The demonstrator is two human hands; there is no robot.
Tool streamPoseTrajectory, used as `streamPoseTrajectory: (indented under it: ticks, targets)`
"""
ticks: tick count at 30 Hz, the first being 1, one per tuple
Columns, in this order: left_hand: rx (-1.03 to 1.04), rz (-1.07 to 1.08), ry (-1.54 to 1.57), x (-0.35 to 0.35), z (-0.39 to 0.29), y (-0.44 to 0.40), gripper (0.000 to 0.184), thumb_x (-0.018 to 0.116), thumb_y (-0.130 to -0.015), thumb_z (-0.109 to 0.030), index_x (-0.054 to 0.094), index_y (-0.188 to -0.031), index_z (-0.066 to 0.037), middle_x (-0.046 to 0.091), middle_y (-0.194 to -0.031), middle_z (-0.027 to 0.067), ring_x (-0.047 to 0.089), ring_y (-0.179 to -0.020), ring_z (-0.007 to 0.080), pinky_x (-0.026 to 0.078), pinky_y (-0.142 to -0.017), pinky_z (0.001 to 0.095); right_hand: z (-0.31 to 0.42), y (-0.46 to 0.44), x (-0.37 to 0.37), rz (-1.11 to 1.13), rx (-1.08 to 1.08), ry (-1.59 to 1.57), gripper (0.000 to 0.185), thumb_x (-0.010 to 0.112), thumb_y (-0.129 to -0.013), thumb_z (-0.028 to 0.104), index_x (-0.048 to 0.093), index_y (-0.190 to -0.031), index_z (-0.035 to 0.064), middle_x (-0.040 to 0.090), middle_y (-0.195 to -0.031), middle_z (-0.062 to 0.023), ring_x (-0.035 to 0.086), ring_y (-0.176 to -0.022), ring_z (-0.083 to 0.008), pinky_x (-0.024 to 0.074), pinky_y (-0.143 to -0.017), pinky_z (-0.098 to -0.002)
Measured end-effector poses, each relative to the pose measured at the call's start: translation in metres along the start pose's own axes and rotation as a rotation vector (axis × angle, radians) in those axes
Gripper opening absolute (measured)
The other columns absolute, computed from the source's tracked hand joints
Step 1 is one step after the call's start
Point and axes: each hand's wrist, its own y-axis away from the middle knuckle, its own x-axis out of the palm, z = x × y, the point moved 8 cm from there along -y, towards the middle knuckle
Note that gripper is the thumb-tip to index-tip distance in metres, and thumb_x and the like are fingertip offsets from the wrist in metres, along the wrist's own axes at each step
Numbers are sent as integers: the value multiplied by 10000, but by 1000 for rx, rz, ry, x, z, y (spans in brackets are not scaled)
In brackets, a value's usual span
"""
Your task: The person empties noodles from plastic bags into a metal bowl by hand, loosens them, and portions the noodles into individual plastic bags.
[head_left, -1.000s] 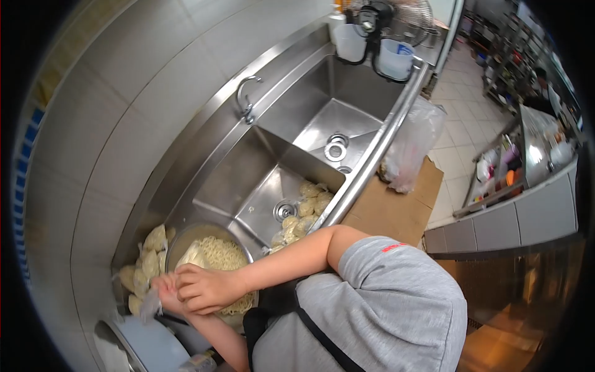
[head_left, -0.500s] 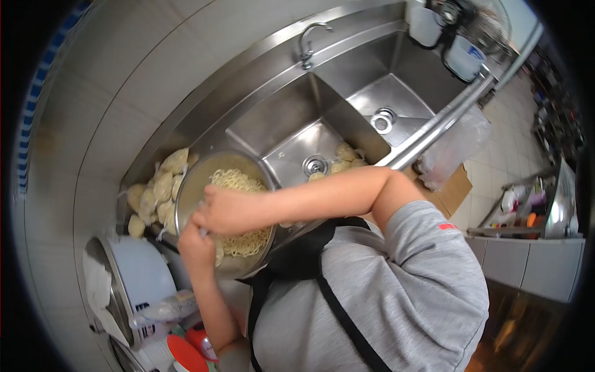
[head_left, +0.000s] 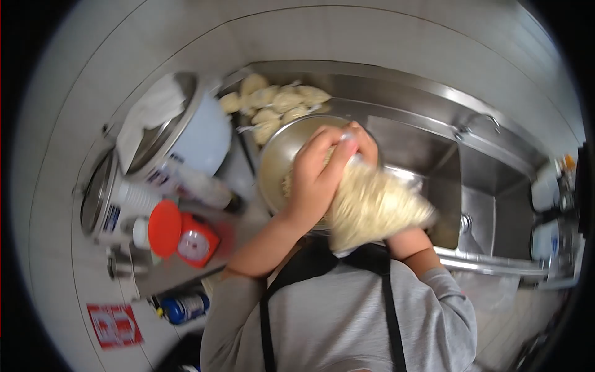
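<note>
The left hand (head_left: 313, 180) and right hand (head_left: 367, 146) clamp the gathered neck of a clear plastic bag of pale yellow noodles (head_left: 375, 208), tilted over the near-right rim of a round silver metal bowl (head_left: 274, 164); a slackening grip could spill them.

The bag (head_left: 381, 204) I grip looks like thin, see-through plastic, a bit shiny, while my bowl (head_left: 273, 164) and the sink (head_left: 415, 146) are smooth, shiny metal. The red scale (head_left: 209, 240) looks like smooth, hard plastic. My gray shirt (head_left: 331, 310) is soft-looking, matt cloth, and my black apron (head_left: 310, 263) looks like matt cloth too.
</note>
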Motion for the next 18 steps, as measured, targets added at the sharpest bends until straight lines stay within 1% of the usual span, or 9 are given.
streamPoseTrajectory:
  ticks: [1, 3, 6, 8, 9, 10, 12, 15, 18]
  targets:
    - [-74, -113, -12, -7, 22, -3, 154, 607, -866, -142, 589, -846, 9, 581, -738, 22, 511, -680, 82, 405, -638, 213, -6, 17, 19, 25, 112, 178, 77, 523, -846, 121, 550, -856, 50, 485, -676, -45, 511, -619, -223, 408, -544, -351]
    - [-132, -298, -46, -25, 48, 3, 201, 635, -856, -187, 592, -808, 3, 578, -728, 5, 489, -652, 58, 397, -611, 202, -24, 31, 46, 86, 423, -66, 119, 488, -900, 132, 553, -859, 42, 482, -650, -28, 492, -587, -175, 392, -510, -312]
    - [-99, -419, -98, -44, 58, 9, 168, 678, -798, -112, 605, -753, 32, 573, -697, 63, 527, -636, 114, 432, -587, 248, -40, 57, 81, 187, 1094, -1325, 149, 466, -929, 150, 559, -858, 57, 491, -609, -2, 434, -507, -69, 347, -449, -210]
    - [-6, -437, -152, -46, 50, 16, 110, 679, -778, -77, 635, -770, 24, 589, -711, 76, 553, -646, 144, 440, -596, 261, -42, 55, 69, 223, 1170, -981, 139, 462, -927, 135, 562, -862, 63, 488, -585, 7, 375, -451, -43, 290, -420, -179]
    - [62, -429, -259, -47, 46, 19, 74, 680, -750, -49, 657, -785, 11, 603, -729, 85, 565, -671, 192, 448, -617, 288, -54, 55, 59, 190, 1080, -535, 169, 464, -922, 128, 571, -820, 44, 479, -558, -16, 402, -435, -80, 330, -416, -249]
    - [81, -411, -298, -48, 45, 23, 78, 683, -741, -46, 658, -786, 11, 604, -733, 86, 563, -680, 204, 449, -622, 294, -32, 31, 46, 229, 561, 2, 173, 500, -901, 126, 575, -784, 23, 512, -563, -69, 462, -461, -120, 384, -458, -317]
    - [115, -366, -370, -46, 39, 33, 89, 689, -722, -39, 659, -789, 12, 607, -740, 87, 559, -698, 229, 450, -633, 307, 3, 19, 40, 419, 206, 453, 148, 558, -870, 126, 598, -786, 10, 548, -591, -111, 500, -513, -127, 415, -516, -329]
    - [201, -252, -462, -47, 16, 45, 60, 690, -719, -34, 664, -772, -19, 620, -752, 56, 545, -727, 209, 441, -654, 305, 26, 15, 33, 494, 50, 377, 149, 593, -850, 128, 602, -763, 7, 561, -607, -104, 482, -521, -117, 395, -517, -290]
    - [229, -94, -355, -43, 3, 47, 84, 721, -706, -71, 658, -760, -56, 640, -789, 28, 535, -743, 178, 420, -696, 294, 17, 29, 25, 644, 525, -228, 207, 587, -865, 130, 588, -702, 4, 541, -596, -53, 444, -516, -100, 363, -506, -265]
